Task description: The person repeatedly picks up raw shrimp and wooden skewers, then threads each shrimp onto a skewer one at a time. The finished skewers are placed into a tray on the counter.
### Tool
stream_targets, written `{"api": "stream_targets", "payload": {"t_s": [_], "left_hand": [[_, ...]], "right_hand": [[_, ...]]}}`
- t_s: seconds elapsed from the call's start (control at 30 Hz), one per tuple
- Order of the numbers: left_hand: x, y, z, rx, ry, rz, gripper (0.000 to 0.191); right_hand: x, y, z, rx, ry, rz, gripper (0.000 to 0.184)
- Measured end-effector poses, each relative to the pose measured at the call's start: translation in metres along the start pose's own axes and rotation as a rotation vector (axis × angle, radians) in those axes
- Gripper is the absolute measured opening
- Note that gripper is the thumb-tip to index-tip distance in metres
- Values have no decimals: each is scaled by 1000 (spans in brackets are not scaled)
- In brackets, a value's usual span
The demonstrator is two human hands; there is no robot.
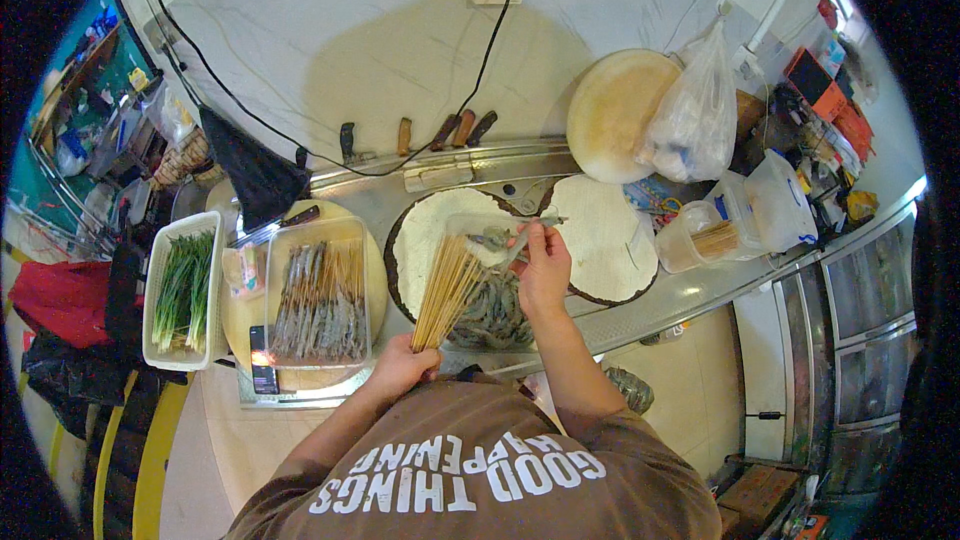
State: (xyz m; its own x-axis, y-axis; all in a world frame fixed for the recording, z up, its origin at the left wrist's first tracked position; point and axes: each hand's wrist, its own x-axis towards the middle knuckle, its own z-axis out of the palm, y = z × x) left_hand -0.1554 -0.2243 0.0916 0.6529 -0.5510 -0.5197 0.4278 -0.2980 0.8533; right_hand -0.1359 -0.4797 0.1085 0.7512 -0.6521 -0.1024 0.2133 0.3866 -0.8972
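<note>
My left hand [411,366] grips the lower ends of a thick bundle of bamboo skewers [448,289], which slants up to the right. Shrimp lie at the bundle's top end. In my right hand [545,270], raised beside them, a raw grey shrimp [551,221] is pinched between thumb and fingers. Below the hands is a clear container holding a heap of raw shrimp [491,315]. To the left, a clear plastic tray [367,292] holds rows of skewered shrimp [319,300] on a round wooden board [379,262]. Whether the pinched shrimp touches a skewer cannot be told.
A white basket [148,300] of green onions, a phone [263,375] and a knife [301,216] are at left. Two round, pale-topped boards [420,232] lie behind the hands. Tubs [675,249], one with skewers, stand at right. Several knife handles [466,126] and a black cord [487,60] are at the wall.
</note>
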Motion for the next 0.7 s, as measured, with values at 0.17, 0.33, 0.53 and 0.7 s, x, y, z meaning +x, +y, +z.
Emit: {"api": "stream_targets", "payload": {"t_s": [0.17,0.33,0.53,0.7], "left_hand": [[-1,0,-2,-29,-26,39,10],[-3,1,1,-19,-32,101,12],[-2,-1,1,-74,-51,165,11],[2,-1,-1,11,-47,173,11]], "right_hand": [[1,1,0,38,11,-3,24],[0,3,2,18,16,5,21],[-5,7,2,-104,-60,5,18],[-9,14,5,-61,-104,5,15]]}}
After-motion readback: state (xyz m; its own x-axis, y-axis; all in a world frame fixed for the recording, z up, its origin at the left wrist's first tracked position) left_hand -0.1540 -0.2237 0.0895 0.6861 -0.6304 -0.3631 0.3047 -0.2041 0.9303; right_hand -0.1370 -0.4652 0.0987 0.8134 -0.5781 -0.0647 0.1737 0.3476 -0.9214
